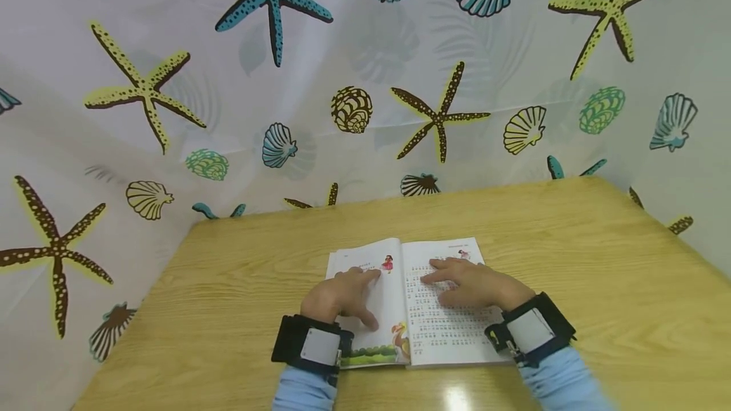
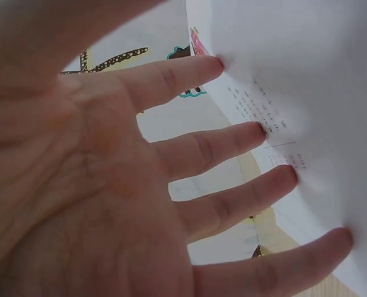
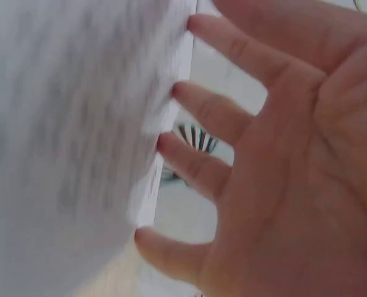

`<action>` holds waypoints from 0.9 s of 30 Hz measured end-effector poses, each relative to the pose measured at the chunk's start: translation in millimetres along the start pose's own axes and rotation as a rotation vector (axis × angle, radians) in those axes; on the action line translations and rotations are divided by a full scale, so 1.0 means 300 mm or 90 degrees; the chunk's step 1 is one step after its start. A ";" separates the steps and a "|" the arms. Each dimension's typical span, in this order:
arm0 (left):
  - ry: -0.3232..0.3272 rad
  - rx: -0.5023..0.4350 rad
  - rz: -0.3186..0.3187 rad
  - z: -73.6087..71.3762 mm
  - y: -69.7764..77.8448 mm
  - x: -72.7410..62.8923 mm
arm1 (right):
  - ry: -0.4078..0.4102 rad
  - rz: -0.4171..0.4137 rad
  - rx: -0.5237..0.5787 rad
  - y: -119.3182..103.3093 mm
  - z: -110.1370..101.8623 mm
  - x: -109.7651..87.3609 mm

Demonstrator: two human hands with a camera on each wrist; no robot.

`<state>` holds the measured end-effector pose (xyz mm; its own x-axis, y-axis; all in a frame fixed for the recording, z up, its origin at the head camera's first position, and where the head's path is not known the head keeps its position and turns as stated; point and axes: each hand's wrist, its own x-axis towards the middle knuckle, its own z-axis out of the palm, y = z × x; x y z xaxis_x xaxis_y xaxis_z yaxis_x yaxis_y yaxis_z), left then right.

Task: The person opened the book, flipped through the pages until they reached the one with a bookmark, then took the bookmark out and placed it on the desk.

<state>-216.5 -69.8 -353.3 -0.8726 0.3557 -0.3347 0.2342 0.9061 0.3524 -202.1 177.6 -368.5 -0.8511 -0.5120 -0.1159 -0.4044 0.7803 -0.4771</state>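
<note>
A: How are the hands being held, then?

B: Palms down, over a book that's been laid spread on the table. The left hand is placed on the left page, fingers fanned wide and fairly straight, thumb angled toward the gutter.

A: And the other one?

B: The right hand is set on the right page, come at from the lower right, fingers pointed left and splayed wide too. Both wrists are bent a bit inward (straps are worn on them, btw).

A: Is the paper being pinched at all?

B: Doesn't look it. In the wrist views the page is met by the fingertips, with wide gaps left between the fingers. How hard it's being pressed can't be told.
</note>
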 end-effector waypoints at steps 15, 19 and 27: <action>0.002 -0.029 0.005 -0.008 0.000 0.001 | 0.056 0.073 0.015 0.162 -0.042 -0.061; 0.003 -0.038 0.005 -0.007 0.002 0.000 | 0.060 0.078 0.015 0.159 -0.041 -0.062; 0.007 -0.039 -0.003 -0.002 -0.001 -0.004 | 0.066 0.103 -0.001 0.154 -0.037 -0.058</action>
<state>-215.7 -70.7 -352.5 -0.8786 0.3485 -0.3266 0.2036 0.8918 0.4040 -209.6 226.5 -378.8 -0.9351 -0.3401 -0.0998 -0.2601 0.8497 -0.4587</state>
